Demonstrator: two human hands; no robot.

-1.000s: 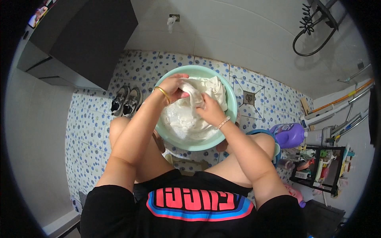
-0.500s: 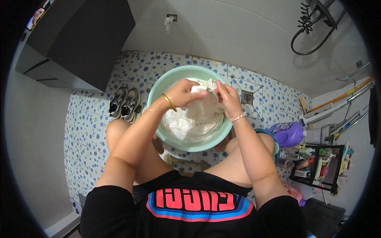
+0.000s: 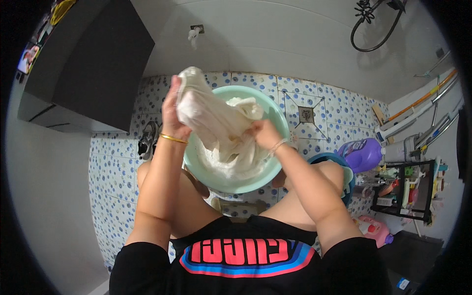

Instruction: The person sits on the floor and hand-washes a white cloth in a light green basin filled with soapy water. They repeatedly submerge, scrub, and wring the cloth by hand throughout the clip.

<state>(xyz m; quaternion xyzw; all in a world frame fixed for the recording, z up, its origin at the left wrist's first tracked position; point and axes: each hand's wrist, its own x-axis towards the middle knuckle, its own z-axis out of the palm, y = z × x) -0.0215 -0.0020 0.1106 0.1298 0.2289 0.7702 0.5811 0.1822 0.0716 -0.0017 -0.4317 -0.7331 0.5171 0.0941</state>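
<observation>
A wet white garment [image 3: 211,115] is stretched up out of a pale green basin [image 3: 279,110] on the floor between my legs. My left hand [image 3: 173,110], with a gold bangle at the wrist, holds one end raised above the basin's left rim. Over the right side of the basin, my right hand [image 3: 263,133] grips another part of the cloth; a pale bracelet circles that wrist. The garment's lower folds hang into sudsy water [image 3: 221,169]. Its exact kind cannot be made out.
Shoes [image 3: 147,140] stand left of the basin below a dark cabinet [image 3: 105,64]. A floor drain [image 3: 306,115] lies to the right. Farther right are a purple jug [image 3: 361,155], a blue bucket [image 3: 350,189], a pink bottle [image 3: 376,231] and a black rack [image 3: 404,191] of bottles.
My left hand has moved left and away from the right, lifting the garment's end above the basin's rim. My right hand has dropped lower. The cloth is now spread between both hands.
</observation>
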